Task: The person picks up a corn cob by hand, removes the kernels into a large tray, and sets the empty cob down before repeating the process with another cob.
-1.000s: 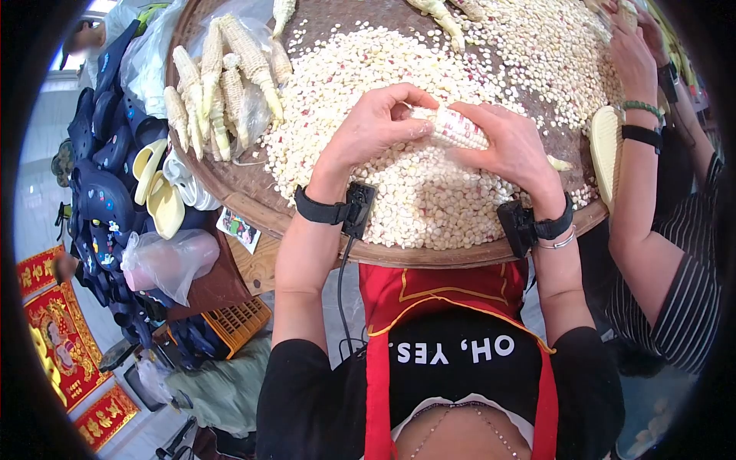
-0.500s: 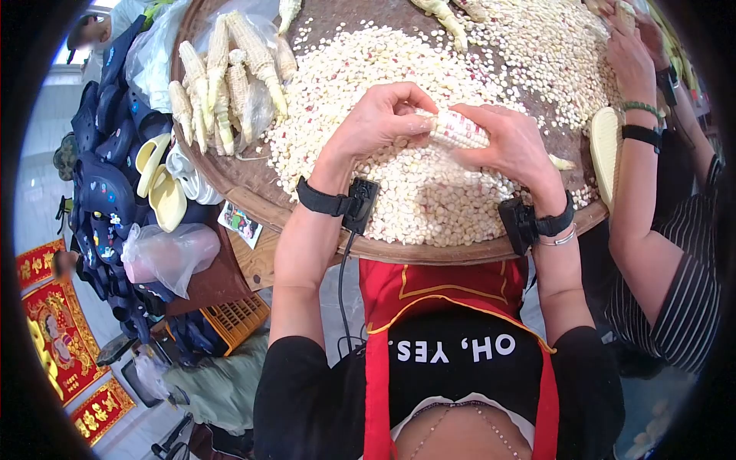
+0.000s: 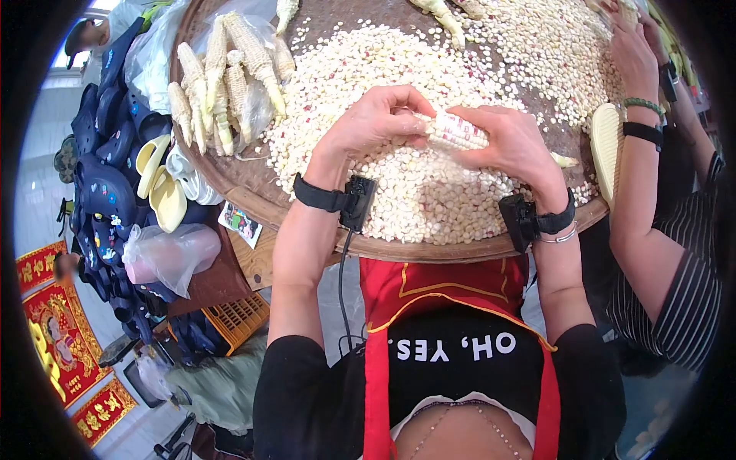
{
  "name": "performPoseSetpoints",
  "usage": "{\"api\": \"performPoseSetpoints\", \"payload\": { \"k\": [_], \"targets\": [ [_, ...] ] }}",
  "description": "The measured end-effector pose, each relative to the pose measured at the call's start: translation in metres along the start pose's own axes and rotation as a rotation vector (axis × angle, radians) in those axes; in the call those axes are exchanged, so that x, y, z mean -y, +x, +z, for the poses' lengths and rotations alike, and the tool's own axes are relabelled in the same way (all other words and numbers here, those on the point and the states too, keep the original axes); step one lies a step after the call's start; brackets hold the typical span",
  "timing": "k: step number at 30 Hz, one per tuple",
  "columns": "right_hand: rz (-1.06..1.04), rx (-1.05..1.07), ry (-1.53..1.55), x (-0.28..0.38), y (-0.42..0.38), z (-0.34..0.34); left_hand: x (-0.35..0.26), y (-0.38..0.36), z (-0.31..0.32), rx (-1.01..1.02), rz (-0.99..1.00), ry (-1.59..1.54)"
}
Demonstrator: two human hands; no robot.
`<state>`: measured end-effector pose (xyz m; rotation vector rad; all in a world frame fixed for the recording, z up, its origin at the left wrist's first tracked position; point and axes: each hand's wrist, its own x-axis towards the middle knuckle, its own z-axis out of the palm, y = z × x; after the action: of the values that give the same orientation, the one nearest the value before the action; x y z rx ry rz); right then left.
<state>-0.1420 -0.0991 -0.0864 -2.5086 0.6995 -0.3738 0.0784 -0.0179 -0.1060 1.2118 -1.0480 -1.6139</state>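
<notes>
Both of my hands are at one corn cob (image 3: 458,132) with white and dark red kernels, above a heap of loose kernels (image 3: 429,207) on a round wooden tray (image 3: 253,188). My right hand (image 3: 510,142) is wrapped round the cob's right part. My left hand (image 3: 383,119) pinches at its left end, thumb and fingers together. Whether a kernel lies between those fingertips is too small to tell. Each of my wrists wears a black strap with a small box.
Stripped cobs (image 3: 230,77) lie at the tray's upper left. A pale yellow slipper (image 3: 607,153) rests at the right rim, beside a co-worker's arm (image 3: 640,169). Dark blue clogs (image 3: 107,188) and a bagged pink object (image 3: 172,254) are at left. A cable hangs from my left wrist.
The cob has turned slightly in my right hand, and my left hand has shifted a little to the left. The co-worker's hands have moved slightly at the upper right.
</notes>
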Motion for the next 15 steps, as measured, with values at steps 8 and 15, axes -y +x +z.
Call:
{"api": "performPoseSetpoints", "payload": {
  "k": [8, 15],
  "targets": [
    [0.022, -0.037, 0.038, -0.004, 0.001, -0.001, -0.011, -0.004, 0.010, -0.048, 0.043, -0.084],
    [0.016, -0.037, 0.117, -0.007, 0.002, 0.003, -0.008, -0.002, 0.014, -0.086, 0.146, 0.205]
  ]
}}
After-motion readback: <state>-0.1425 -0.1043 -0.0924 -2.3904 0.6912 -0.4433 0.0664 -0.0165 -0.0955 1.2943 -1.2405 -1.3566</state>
